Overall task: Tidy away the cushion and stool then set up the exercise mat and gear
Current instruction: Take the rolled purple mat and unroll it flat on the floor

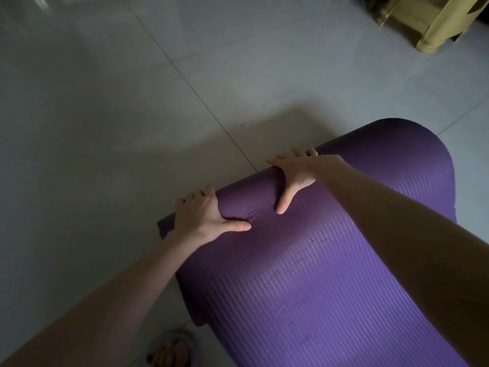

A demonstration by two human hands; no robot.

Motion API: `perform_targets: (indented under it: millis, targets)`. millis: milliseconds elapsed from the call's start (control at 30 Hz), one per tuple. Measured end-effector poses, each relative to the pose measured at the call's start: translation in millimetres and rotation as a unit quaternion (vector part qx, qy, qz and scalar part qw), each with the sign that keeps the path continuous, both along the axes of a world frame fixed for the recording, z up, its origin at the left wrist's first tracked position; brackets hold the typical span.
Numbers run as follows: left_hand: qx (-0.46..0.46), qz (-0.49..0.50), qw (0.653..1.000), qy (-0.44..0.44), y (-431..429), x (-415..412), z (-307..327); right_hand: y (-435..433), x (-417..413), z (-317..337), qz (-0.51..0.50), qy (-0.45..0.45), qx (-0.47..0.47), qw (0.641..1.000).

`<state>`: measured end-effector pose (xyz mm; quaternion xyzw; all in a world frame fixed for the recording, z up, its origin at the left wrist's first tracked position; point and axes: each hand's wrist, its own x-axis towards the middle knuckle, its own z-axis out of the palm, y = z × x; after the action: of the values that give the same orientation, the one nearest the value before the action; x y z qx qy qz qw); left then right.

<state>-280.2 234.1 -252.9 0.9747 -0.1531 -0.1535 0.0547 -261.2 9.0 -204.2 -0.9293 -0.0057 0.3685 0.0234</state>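
Fingers (194, 198) of the left hand (203, 215) are curled over the far edge of the purple mat (304, 274), thumb pressed flat on its ribbed top, and the right hand (296, 170) does the same a little further along, its fingers hooked over the roll and its thumb pointing back across the foam, so both hands are closed on the mat and gripping it, side by side near the left end of the roll. That mat lies on the pale tiled floor (132, 115), one stretch already flat and running back toward the person, the far part a fat curl under the hands with a bulge rising at the right. One sandalled foot (172, 349) shows at the bottom edge, just beside the mat. No cushion in sight, and no exercise gear either; something yellowish (436, 25) sits in the far corner, too cropped to name. My read: the tidying half looks done or at least out of view, the mat is partly laid out, and the rest of the unrolling plus fetching the gear is yet to do
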Motion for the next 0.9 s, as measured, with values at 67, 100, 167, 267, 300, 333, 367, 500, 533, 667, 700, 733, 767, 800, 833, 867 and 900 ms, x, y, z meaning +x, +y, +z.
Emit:
perform_targets:
  millis: [67, 100, 167, 267, 300, 333, 367, 500, 533, 667, 700, 733, 767, 800, 833, 867, 900]
  targets:
    - [0.030, -0.003, 0.996, -0.083, 1, -10, 4, 5, 5, 0, 0.021, -0.036, 0.016, 0.999]
    - [0.035, -0.002, 0.994, -0.106, 2, -15, 8, 6, 5, 2, 0.036, -0.066, 0.022, 0.997]
    - [0.024, -0.016, 0.988, -0.153, 5, -20, 18, 7, 0, 8, 0.075, -0.149, 0.018, 0.986]
    - [0.012, -0.035, 0.971, -0.238, 9, -24, 39, 1, -14, 25, 0.111, -0.278, -0.021, 0.954]
    - [0.009, -0.042, 0.964, -0.262, 10, -26, 48, -1, -20, 30, 0.119, -0.323, -0.024, 0.938]
    - [0.011, -0.048, 0.958, -0.283, 10, -29, 56, -4, -25, 33, 0.126, -0.371, -0.022, 0.920]
    - [0.018, -0.052, 0.953, -0.299, 11, -30, 64, -6, -29, 37, 0.133, -0.419, -0.015, 0.898]
    - [0.048, -0.042, 0.960, -0.273, 23, -38, 62, 4, -33, 41, 0.123, -0.363, 0.000, 0.924]
    - [0.056, -0.042, 0.965, -0.253, 24, -39, 56, 8, -33, 37, 0.118, -0.321, -0.005, 0.940]
    - [0.089, -0.057, 0.986, -0.128, 28, -42, 26, 11, -39, 6, 0.102, -0.194, -0.017, 0.976]
    - [0.093, -0.064, 0.988, -0.100, 30, -44, 17, 11, -41, -2, 0.092, -0.173, -0.010, 0.980]
    - [0.096, -0.071, 0.990, -0.081, 31, -45, 11, 12, -43, -9, 0.081, -0.156, -0.003, 0.984]
    - [0.098, -0.077, 0.990, -0.069, 32, -47, 5, 13, -45, -15, 0.069, -0.145, 0.004, 0.987]
    - [0.100, -0.082, 0.990, -0.060, 33, -48, 0, 15, -47, -20, 0.059, -0.139, 0.009, 0.989]
    - [0.102, -0.087, 0.990, -0.050, 34, -50, -3, 17, -49, -24, 0.050, -0.136, 0.013, 0.989]
    - [0.103, -0.096, 0.989, -0.039, 33, -50, -4, 18, -49, -25, 0.041, -0.134, 0.016, 0.990]
    - [0.104, -0.103, 0.989, -0.028, 35, -51, -5, 21, -50, -28, 0.031, -0.130, 0.021, 0.991]
